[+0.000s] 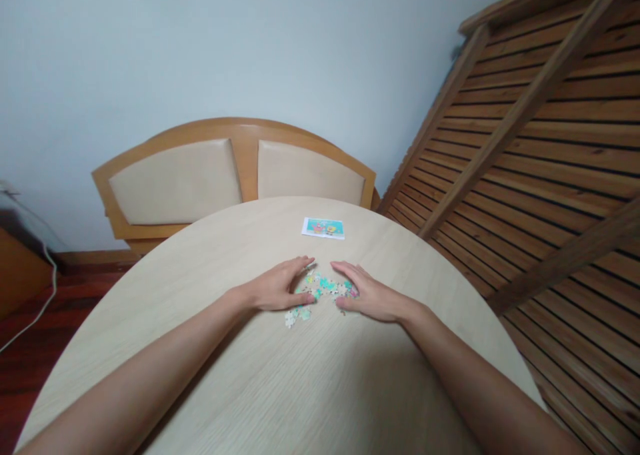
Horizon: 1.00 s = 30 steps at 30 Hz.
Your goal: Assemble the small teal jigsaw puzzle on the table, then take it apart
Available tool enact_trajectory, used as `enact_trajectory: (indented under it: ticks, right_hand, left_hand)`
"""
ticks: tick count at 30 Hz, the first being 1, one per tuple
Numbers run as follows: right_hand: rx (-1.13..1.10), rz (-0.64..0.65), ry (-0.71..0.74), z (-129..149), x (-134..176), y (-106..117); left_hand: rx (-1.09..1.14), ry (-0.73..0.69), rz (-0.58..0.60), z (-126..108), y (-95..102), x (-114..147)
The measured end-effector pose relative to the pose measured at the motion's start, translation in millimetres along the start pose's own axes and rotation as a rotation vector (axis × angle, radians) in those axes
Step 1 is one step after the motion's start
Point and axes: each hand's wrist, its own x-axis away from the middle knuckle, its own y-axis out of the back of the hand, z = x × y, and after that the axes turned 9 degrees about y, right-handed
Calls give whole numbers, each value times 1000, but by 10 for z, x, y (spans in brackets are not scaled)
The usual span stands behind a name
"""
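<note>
A loose heap of jigsaw puzzle pieces [327,284], teal, white and yellowish with a bit of pink, lies on the round table. My left hand [281,285] curves around the heap's left side, thumb apart from the fingers. On the right side, my right hand [369,293] cups the heap the same way, its thumb and fingers spread. Both hands rest close to or against the outer pieces; exact contact is hard to make out. A few pieces [297,315] sit nearer to me, just below my left thumb. Some pieces are partly hidden by my fingers.
Beyond the heap lies a small picture card [324,228] with cartoon figures on teal. The pale wooden table [260,381] has a curved edge. Behind it stands a padded headboard [175,183] against the wall. Slatted wood [525,148] leans at right. A white cable [47,298] hangs at left.
</note>
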Motion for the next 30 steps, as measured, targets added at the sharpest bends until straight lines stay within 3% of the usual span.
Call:
enact_trajectory:
  ticks: [4,8,13,18,24,30]
  right_hand:
    - [186,180,-8,43,34,-37]
    - [248,153,-12,145,-49,-196]
    - [248,110,11,324,-162,-395]
    - [289,-28,-74,507,-304,-703]
    - [330,-154,-126,700,-721,-1058]
    - [291,-266,-17,716,-1484,-1271]
  left_hand:
    - [-119,-68,-41,-48,-137,13]
    - [-9,-109,-105,-166,-190,-7]
    - [233,81,-263,-165,-228,-72]
    - [502,336,-537,114,-191,-178]
    - [619,396,-655,575,1,-214]
    - [622,484,-765,972,249,-72]
